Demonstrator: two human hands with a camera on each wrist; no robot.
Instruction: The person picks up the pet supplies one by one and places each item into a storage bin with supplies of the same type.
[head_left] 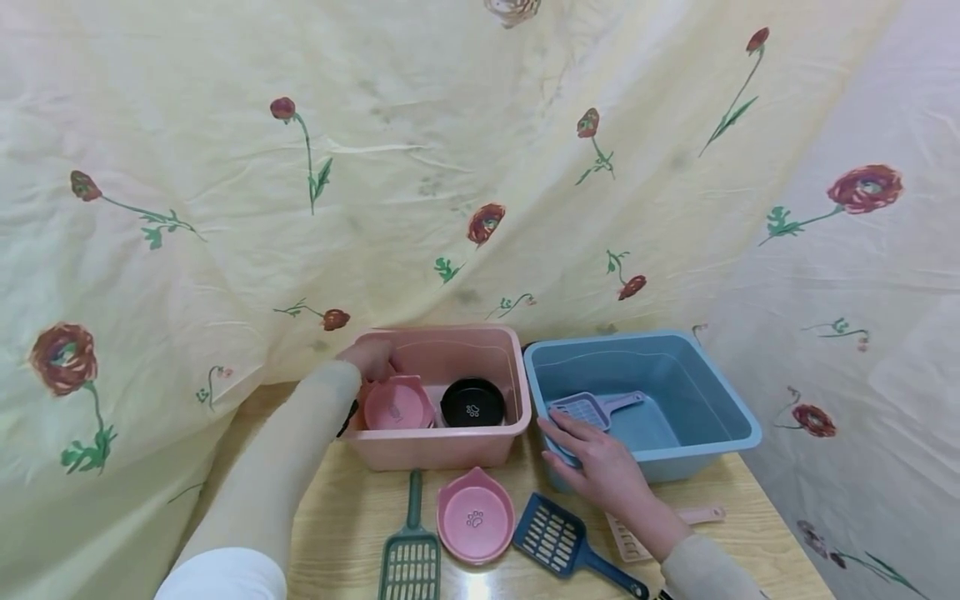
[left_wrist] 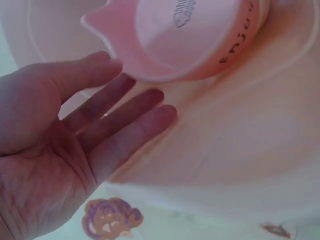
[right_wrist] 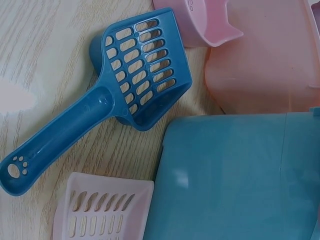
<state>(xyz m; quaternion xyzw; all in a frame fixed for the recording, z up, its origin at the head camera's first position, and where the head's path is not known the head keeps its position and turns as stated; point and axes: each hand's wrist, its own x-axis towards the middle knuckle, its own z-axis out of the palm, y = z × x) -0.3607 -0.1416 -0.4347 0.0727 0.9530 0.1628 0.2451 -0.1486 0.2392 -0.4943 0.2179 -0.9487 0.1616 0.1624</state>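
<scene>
My left hand (head_left: 369,360) reaches over the left side of the pink bin (head_left: 431,452). In the left wrist view its extended fingers and thumb are right at the rim of a pink cat-ear bowl (left_wrist: 182,47) with a fish-bone print, which lies in that bin. Next to that bowl is a black bowl (head_left: 472,403) with a paw print. My right hand (head_left: 603,468) rests on the front left rim of the blue bin (head_left: 675,463), fingers extended. A lilac litter scoop (head_left: 587,408) lies inside it, close to the fingertips.
On the wooden table in front lie a green litter scoop (head_left: 411,558), a pink bowl (head_left: 476,518), a dark blue litter scoop (head_left: 555,537) and a pale pink litter scoop (right_wrist: 102,210), partly under the right forearm. A flowered cloth (head_left: 420,167) hangs behind the bins.
</scene>
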